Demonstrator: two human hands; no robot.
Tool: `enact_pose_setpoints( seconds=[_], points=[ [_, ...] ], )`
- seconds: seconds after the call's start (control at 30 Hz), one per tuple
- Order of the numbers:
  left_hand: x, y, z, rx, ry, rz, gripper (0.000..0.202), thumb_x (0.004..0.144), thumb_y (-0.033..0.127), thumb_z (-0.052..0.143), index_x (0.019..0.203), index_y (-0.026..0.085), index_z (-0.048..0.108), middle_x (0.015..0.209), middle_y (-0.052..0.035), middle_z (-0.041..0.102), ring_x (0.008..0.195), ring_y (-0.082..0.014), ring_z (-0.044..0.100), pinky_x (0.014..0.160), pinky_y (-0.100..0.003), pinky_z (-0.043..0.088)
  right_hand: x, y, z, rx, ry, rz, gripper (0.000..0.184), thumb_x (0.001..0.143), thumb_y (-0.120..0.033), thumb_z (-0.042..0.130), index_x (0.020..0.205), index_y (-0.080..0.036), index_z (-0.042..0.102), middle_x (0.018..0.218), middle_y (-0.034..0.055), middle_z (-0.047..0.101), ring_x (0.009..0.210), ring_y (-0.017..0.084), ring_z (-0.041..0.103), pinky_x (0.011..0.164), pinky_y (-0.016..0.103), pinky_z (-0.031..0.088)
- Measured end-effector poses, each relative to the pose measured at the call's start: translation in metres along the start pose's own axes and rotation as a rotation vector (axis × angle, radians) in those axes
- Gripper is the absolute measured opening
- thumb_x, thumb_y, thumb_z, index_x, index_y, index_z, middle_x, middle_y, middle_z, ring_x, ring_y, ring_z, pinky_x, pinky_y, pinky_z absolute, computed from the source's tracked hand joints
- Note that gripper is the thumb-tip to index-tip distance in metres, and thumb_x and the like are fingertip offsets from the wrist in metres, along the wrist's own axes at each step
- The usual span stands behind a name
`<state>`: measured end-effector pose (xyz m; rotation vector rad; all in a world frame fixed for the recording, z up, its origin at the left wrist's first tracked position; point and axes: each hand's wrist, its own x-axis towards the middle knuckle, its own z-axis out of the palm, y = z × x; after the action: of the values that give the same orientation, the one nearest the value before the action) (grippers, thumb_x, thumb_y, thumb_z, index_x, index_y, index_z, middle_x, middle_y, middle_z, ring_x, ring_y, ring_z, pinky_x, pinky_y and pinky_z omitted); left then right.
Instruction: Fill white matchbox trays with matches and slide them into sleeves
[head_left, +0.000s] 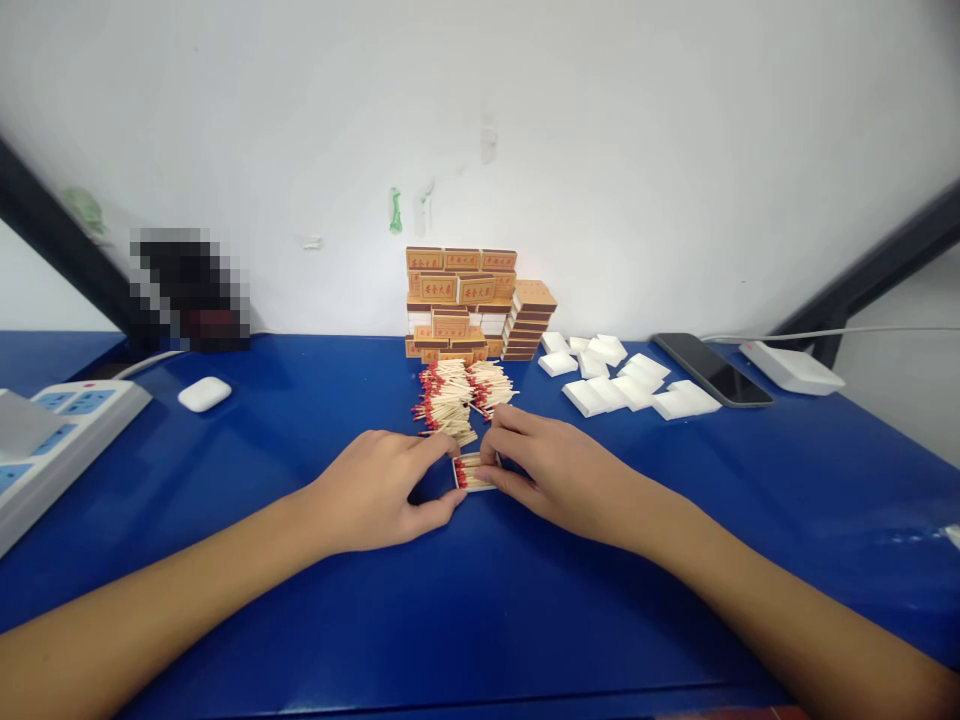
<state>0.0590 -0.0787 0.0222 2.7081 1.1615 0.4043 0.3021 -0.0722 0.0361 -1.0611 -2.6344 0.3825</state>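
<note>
A small white matchbox tray (472,472) filled with red-tipped matches lies on the blue table (480,600). My left hand (379,490) pinches its left end between thumb and fingers. My right hand (544,465) grips its right side, fingers curled over the top. Just behind the tray lies a loose pile of matches (459,392). A stack of orange matchbox sleeves (469,300) stands at the wall behind the pile.
Several empty white trays (626,380) lie at the right, beside a dark phone (711,368) and a white adapter (791,366). A white earbud case (204,393) and a power strip (52,430) sit at the left.
</note>
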Motion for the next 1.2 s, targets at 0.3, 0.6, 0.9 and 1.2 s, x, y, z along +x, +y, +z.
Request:
enact_pose_setpoints(
  seconds=[0.3, 0.6, 0.9, 1.2],
  points=[
    [-0.0002, -0.0004, 0.0006, -0.004, -0.001, 0.000, 0.028, 0.096, 0.042, 0.060, 0.115, 0.021, 0.063, 0.063, 0.0050, 0.057, 0.052, -0.0155, 0.053, 0.054, -0.028, 0.034, -0.0021, 0.0040, -0.0009, 0.002, 0.014, -0.018, 0.013, 0.104, -0.025, 0.059, 0.095, -0.017, 0.065, 0.099, 0.0042, 0.058, 0.076, 0.014, 0.057, 0.068, 0.029, 0.042],
    [-0.0005, -0.0001, -0.0003, 0.002, -0.002, -0.003, 0.027, 0.096, 0.041, 0.060, 0.115, 0.021, 0.063, 0.063, 0.0051, 0.056, 0.052, -0.0157, 0.053, 0.054, -0.028, 0.033, -0.0030, 0.0033, -0.0023, 0.030, 0.025, -0.028, 0.012, 0.104, -0.022, 0.057, 0.101, -0.017, 0.067, 0.100, 0.0041, 0.058, 0.077, 0.014, 0.057, 0.069, 0.029, 0.044],
    [-0.0006, -0.0001, 0.0003, 0.005, 0.001, 0.000, 0.028, 0.096, 0.042, 0.059, 0.115, 0.021, 0.063, 0.063, 0.0051, 0.057, 0.051, -0.0155, 0.054, 0.054, -0.028, 0.035, -0.0026, 0.0047, -0.0008, 0.021, 0.040, -0.036, 0.010, 0.103, -0.021, 0.058, 0.099, -0.017, 0.067, 0.100, 0.0046, 0.058, 0.075, 0.014, 0.057, 0.067, 0.028, 0.044],
    [0.0001, -0.0003, 0.0000, 0.015, 0.001, 0.008, 0.027, 0.096, 0.042, 0.059, 0.112, 0.021, 0.063, 0.063, 0.0050, 0.058, 0.052, -0.0159, 0.055, 0.052, -0.029, 0.035, -0.0004, 0.0063, 0.0018, -0.032, 0.070, -0.068, 0.015, 0.104, -0.017, 0.053, 0.101, -0.015, 0.068, 0.098, 0.0061, 0.058, 0.077, 0.015, 0.058, 0.069, 0.029, 0.045]
  ],
)
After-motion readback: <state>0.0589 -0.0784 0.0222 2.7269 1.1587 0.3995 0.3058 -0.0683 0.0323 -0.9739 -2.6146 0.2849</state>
